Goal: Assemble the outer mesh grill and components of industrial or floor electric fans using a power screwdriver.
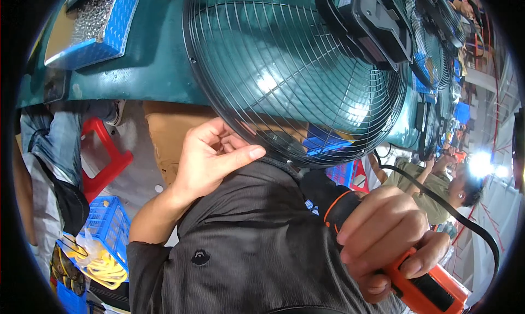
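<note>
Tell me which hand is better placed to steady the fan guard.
Probably the left hand: its thumb and fingers are at the near edge of the black wire fan guard. The right hand is occupied, gripping an orange-and-black power tool.

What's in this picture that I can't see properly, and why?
All in the head view:
Orange tool: partly covered by the right hand.
Left hand: some fingertips hidden around the black fan guard.
Fan guard's top: cut off by the picture's edge.
Metal pieces: too small to count.
</note>
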Tool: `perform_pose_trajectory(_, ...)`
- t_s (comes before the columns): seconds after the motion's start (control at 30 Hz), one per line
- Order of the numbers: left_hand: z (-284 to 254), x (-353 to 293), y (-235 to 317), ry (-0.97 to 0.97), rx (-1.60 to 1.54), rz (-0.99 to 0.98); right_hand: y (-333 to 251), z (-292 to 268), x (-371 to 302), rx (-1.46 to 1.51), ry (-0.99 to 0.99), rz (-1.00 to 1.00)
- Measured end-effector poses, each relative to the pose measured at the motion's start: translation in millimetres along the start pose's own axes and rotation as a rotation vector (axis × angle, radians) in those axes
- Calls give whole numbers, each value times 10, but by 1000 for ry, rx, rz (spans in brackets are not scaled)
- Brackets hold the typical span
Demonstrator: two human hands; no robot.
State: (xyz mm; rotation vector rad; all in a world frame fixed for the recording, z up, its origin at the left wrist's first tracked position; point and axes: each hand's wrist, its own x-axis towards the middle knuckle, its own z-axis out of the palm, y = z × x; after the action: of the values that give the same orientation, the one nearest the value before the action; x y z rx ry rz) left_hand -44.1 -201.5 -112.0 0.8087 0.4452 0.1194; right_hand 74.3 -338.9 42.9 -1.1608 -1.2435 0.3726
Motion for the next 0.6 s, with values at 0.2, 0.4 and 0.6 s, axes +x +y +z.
perform_pose_trajectory(0.2,-34,8,52,-27,36,-29,116,-107,197,334,-208,113)
perform_pose_trajectory(0.4,-152,146,82,-135,-84,-110,111,-539,261,548,-322,103)
perform_pose_trajectory(0.6,-236,177,142,-141,-61,-61,-303,-1015,-434,172,598,227)
